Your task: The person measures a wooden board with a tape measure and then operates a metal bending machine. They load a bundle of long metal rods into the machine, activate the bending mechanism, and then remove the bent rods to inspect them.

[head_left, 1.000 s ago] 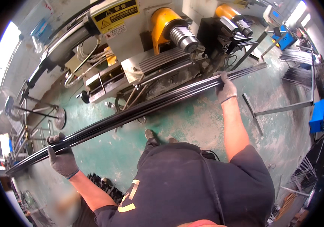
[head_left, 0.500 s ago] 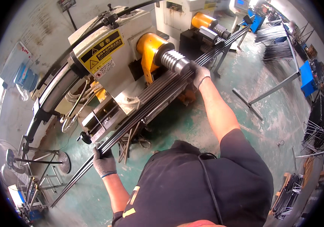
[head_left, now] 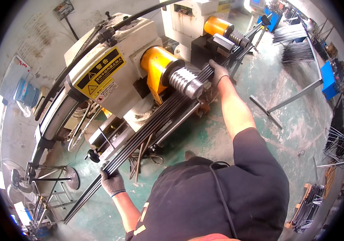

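Observation:
A bundle of long dark metal rods (head_left: 140, 137) runs slantwise across the view, from the lower left floor area up to the far right. Near its lower left part, my gloved left hand (head_left: 112, 182) is closed around the rods. Farther along, my gloved right hand (head_left: 219, 73) grips the bundle just beyond a ribbed metal spindle (head_left: 185, 81). The spindle end overlaps the rods in view. It projects from a yellow housing (head_left: 160, 68) on a white machine (head_left: 111, 80). Both hands wear grey knit gloves, and the palm sides are hidden.
A second white machine with a yellow cylinder (head_left: 219, 26) stands beyond. At right, a metal frame (head_left: 296, 96) and stacked rods (head_left: 296, 53) stand near a blue panel (head_left: 328, 80). A black hand knob (head_left: 93, 156) sticks out near my left hand. A floor fan (head_left: 15, 176) is far left.
The rods have shifted toward the machine, and the spindle end now overlaps them. My right hand has moved from the spindle tip to just past it. My left hand keeps its grip.

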Motion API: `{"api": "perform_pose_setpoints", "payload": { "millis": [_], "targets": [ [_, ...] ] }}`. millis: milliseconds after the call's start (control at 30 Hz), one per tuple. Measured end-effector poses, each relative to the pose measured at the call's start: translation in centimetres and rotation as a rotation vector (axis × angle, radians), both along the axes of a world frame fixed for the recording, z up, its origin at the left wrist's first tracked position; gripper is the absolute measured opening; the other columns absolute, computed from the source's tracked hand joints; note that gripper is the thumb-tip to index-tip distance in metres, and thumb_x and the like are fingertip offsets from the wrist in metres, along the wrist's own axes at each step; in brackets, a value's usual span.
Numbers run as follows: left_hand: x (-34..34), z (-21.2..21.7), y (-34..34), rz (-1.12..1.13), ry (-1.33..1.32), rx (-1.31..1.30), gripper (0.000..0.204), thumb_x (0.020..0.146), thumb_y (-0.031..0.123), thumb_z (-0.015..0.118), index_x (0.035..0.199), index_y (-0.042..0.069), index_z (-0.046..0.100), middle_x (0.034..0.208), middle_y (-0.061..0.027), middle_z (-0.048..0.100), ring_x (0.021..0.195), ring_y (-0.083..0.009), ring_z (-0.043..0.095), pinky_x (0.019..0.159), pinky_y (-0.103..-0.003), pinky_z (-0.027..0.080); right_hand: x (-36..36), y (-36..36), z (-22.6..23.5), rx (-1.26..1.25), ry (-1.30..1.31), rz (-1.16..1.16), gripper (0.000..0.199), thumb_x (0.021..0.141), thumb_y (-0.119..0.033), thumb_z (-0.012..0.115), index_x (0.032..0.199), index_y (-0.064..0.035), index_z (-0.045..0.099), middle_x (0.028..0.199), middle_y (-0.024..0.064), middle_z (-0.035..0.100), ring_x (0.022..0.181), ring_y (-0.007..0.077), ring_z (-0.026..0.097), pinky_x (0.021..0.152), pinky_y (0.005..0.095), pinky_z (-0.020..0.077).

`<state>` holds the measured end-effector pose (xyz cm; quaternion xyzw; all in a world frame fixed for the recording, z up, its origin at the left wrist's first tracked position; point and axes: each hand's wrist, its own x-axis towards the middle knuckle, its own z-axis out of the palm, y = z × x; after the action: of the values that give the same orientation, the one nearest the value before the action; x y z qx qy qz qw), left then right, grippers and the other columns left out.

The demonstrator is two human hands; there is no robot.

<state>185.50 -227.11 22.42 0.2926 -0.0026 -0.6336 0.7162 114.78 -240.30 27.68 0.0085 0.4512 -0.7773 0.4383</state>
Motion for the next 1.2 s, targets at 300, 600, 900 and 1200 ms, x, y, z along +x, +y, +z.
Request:
{"api": "perform_pose_setpoints", "payload": {
  "millis": [300,600,900,1200],
  "targets": [
    [-6.3,2.2,-1.0,-0.002,-0.102,0.048,0.035,0.11,0.022,0.056,0.124,-0.009,0.066,0.124,-0.0223,0.072,0.12,-0.0334,0.068,0.113,-0.048,0.052,9.1,1.8,-1.5,-0.02,0.075,0.131,0.03,0.099,-0.019,0.074,0.116,0.0049,0.07,0.109,0.0176,0.075,0.099,0.0329,0.075,0.086,0.0556,0.0609],
    [-10.8,2.9,-1.4,-0.048,-0.014,0.112,0.039,0.111,0.028,0.054,0.132,-0.004,0.064,0.13,-0.0198,0.07,0.124,-0.0369,0.065,0.109,-0.057,0.051,2.5,-0.1,-3.3,0.01,-0.017,0.239,0.026,0.1,-0.019,0.068,0.108,0.0056,0.071,0.104,0.017,0.077,0.091,0.0348,0.073,0.091,0.048,0.0587],
    [-2.3,1.2,-0.2,0.069,-0.036,-0.007,0.026,0.107,0.021,0.061,0.121,-0.001,0.068,0.122,-0.0132,0.073,0.122,-0.0315,0.067,0.111,-0.049,0.053,-2.7,-1.9,-1.3,0.085,-0.014,0.032,0.02,0.095,-0.017,0.078,0.111,-0.0087,0.07,0.103,0.0072,0.074,0.093,0.0309,0.071,0.089,0.0582,0.0555],
    [-11.6,4.0,-1.1,0.028,-0.051,-0.058,0.031,0.11,0.024,0.056,0.124,-0.002,0.065,0.125,-0.0171,0.073,0.121,-0.0317,0.068,0.112,-0.048,0.054,5.6,0.7,-6.7,0.007,0.232,0.278,0.04,0.106,-0.028,0.061,0.134,0.0008,0.065,0.126,0.012,0.072,0.114,0.0284,0.069,0.101,0.0431,0.0549]
  ]
}}
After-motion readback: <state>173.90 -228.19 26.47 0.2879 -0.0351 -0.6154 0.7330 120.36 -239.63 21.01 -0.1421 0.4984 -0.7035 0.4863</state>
